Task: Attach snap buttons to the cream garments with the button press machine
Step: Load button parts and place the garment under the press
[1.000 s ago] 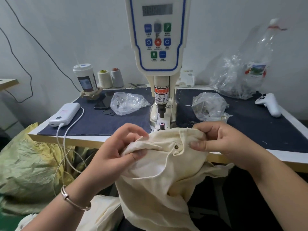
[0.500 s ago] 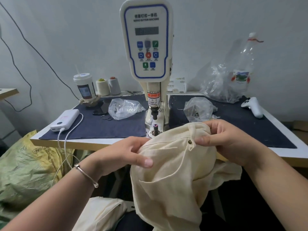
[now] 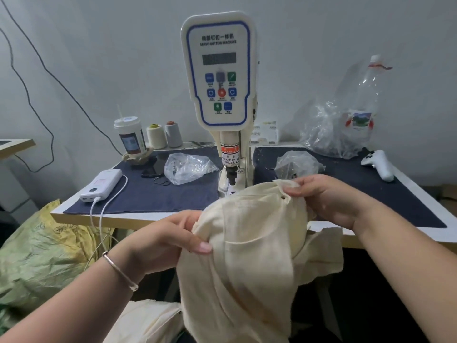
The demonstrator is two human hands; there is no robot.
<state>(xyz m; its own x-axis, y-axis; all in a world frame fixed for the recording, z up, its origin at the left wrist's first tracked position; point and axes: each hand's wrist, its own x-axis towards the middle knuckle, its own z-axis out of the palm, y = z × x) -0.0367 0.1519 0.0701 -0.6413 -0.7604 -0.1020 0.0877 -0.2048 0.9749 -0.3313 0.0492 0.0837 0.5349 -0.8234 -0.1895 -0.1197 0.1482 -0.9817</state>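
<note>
Now both hands (image 3: 170,233) (image 3: 324,196) have raised the cream garment (image 3: 247,256) machineward.

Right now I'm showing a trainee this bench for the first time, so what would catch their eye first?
Probably the tall white button press machine standing at the middle of the table, with its coloured keypad and a finger warning label above the punch. Just in front of it, the left hand and right hand grip a cream garment with a snap button already near its top edge. A crumpled plastic bag lies left of the machine.
</note>
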